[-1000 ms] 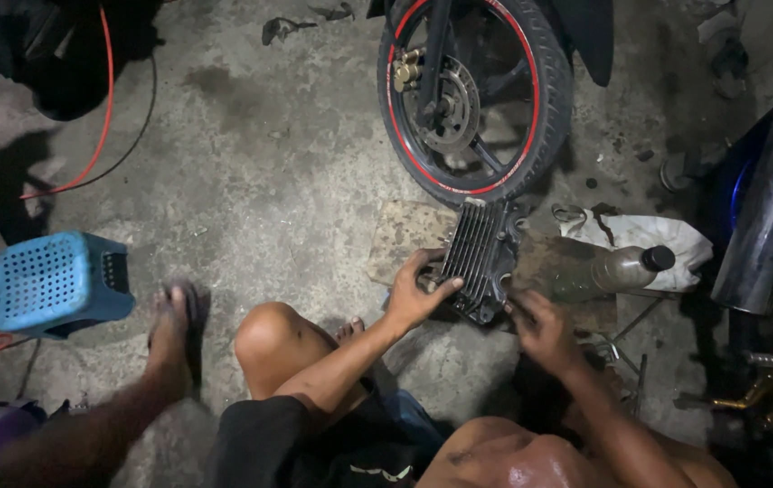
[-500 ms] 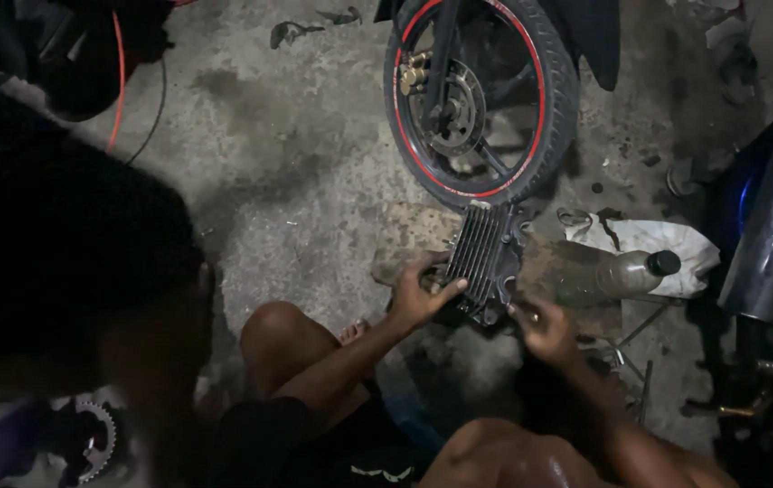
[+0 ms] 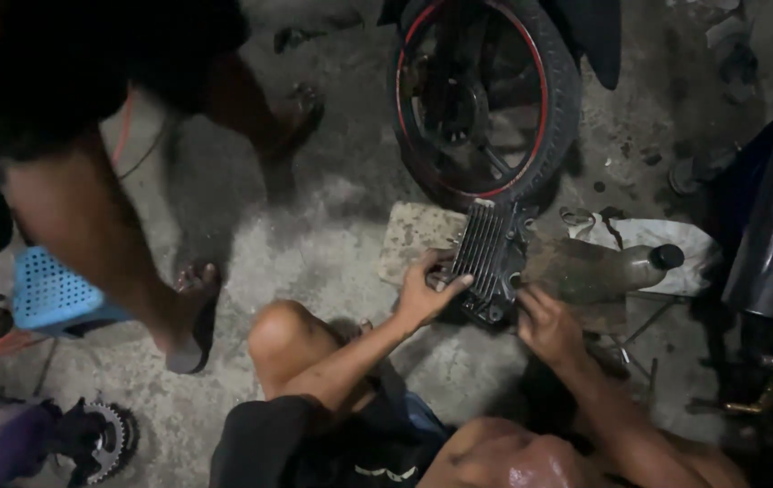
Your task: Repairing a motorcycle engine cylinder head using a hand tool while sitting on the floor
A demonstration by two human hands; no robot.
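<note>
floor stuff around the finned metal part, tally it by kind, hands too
dark finned metal engine part: 1
black motorcycle wheel with red rim stripe: 1
dark-capped plastic bottle: 1
pale flat stone block: 1
blue perforated plastic basket: 1
toothed metal sprocket: 1
hands on the part: 2, left hand, right hand
Total: 8

- The left hand [image 3: 427, 294] is stretched forward from the bent left knee [image 3: 282, 334], fingers curled and thumb spread, clamped shut on something.
- The left forearm [image 3: 350, 357] runs straight from knee to hand.
- The right hand [image 3: 547, 325] sits just right of it, fingers bent down and pressing.
- The right forearm [image 3: 622, 420] slants back toward the near right.
</note>
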